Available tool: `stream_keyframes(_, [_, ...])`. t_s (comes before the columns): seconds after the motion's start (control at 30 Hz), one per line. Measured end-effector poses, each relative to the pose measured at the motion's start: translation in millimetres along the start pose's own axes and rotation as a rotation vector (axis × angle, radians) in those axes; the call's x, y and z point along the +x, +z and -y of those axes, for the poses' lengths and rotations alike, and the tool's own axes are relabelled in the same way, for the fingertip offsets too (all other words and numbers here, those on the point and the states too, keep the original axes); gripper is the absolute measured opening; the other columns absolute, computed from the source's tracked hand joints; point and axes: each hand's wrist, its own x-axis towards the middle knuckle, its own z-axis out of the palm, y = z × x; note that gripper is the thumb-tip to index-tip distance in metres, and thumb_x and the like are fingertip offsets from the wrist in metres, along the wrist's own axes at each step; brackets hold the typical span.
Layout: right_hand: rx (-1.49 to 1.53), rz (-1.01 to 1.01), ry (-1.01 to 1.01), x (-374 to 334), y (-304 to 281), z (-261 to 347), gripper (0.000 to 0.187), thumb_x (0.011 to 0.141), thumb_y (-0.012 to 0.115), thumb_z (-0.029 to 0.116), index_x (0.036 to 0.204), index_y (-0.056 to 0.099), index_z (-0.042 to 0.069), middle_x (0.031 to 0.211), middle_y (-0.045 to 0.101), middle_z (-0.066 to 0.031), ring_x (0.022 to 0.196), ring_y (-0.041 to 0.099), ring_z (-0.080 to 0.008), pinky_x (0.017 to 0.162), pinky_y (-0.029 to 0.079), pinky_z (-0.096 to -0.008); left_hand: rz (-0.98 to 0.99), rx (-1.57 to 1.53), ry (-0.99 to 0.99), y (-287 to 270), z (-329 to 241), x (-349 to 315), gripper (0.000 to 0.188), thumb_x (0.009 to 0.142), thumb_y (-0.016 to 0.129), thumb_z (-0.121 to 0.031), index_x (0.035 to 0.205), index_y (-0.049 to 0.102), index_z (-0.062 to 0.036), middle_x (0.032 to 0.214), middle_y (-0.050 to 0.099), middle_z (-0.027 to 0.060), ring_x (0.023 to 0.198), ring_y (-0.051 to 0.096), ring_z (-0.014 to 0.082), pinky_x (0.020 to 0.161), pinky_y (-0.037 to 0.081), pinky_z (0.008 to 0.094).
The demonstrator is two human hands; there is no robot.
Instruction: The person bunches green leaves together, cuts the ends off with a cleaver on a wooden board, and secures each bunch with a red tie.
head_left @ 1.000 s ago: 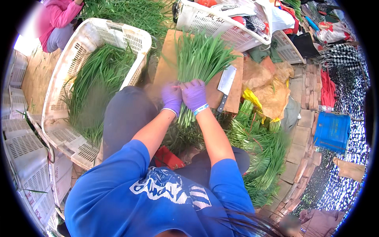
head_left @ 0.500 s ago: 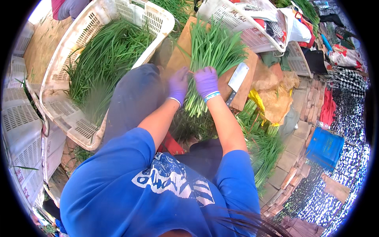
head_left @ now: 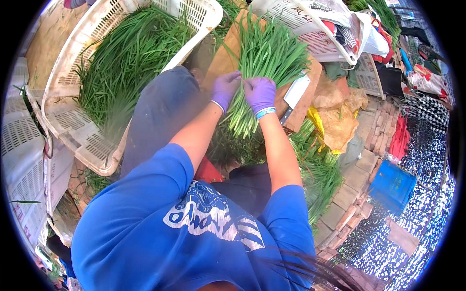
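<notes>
A thick bundle of long green garlic chives (head_left: pixel 272 51) lies across a wooden cutting board (head_left: pixel 224 54), leaves pointing away and pale cut stems toward me. Over its stem part, my left hand (head_left: pixel 225 89) and my right hand (head_left: pixel 260 93), both in purple gloves, meet with pinched fingertips. The thin reddish strand that showed between them a moment ago is now hidden by the fingers. To the right of my right hand, a cleaver (head_left: pixel 295 94) with a dark handle rests on the board.
On the left stands a large white plastic crate (head_left: pixel 58 104) holding loose chives (head_left: pixel 131 63). Another white crate (head_left: pixel 286 22) with cloths and bags is at the far right. More chives (head_left: pixel 320 182), a crumpled yellow-brown sack (head_left: pixel 337 128) and a blue plastic crate (head_left: pixel 392 182) lie on the right.
My hands have come closer together over the stems, and the reddish strand between them no longer shows. The whole view has shifted slightly.
</notes>
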Motion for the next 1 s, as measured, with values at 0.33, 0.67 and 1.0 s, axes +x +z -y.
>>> stream_keyframes(0.33, [0.024,-0.039,0.102,6.4,4.3,2.8,0.018,0.070,0.057,0.023,0.063,0.064,0.008,0.060,0.058,-0.0139,0.059,0.056,-0.0320,0.060,0.043,-0.0407,-0.068,-0.086,-0.012,7.7,-7.9,-2.9,0.022,0.078,0.059,-0.003,0.100,0.058,0.0012,0.082,0.061,0.0030,0.073,0.055,0.0075,0.068,0.045,0.0207])
stream_keyframes(0.67, [0.126,0.272,0.214,28.3,-3.3,-2.1,0.021,0.071,0.057,0.031,0.072,0.066,0.012,0.068,0.061,-0.0118,0.065,0.058,-0.0309,0.063,0.045,-0.0382,0.072,-0.201,-0.091,-3.4,8.5,5.7,0.028,0.082,0.052,0.001,0.110,0.050,0.0016,0.094,0.056,0.0025,0.082,0.051,0.0070,0.076,0.041,0.0186])
stream_keyframes(1.0, [0.149,0.353,-0.008,29.9,-5.0,-19.7,0.019,0.072,0.056,0.029,0.079,0.068,0.016,0.075,0.063,-0.0085,0.073,0.060,-0.0267,0.069,0.042,-0.0386,0.241,-0.355,-0.123,-13.7,9.7,9.0,0.028,0.082,0.052,-0.004,0.109,0.051,0.0023,0.095,0.056,0.0049,0.085,0.052,0.0101,0.078,0.041,0.0205])
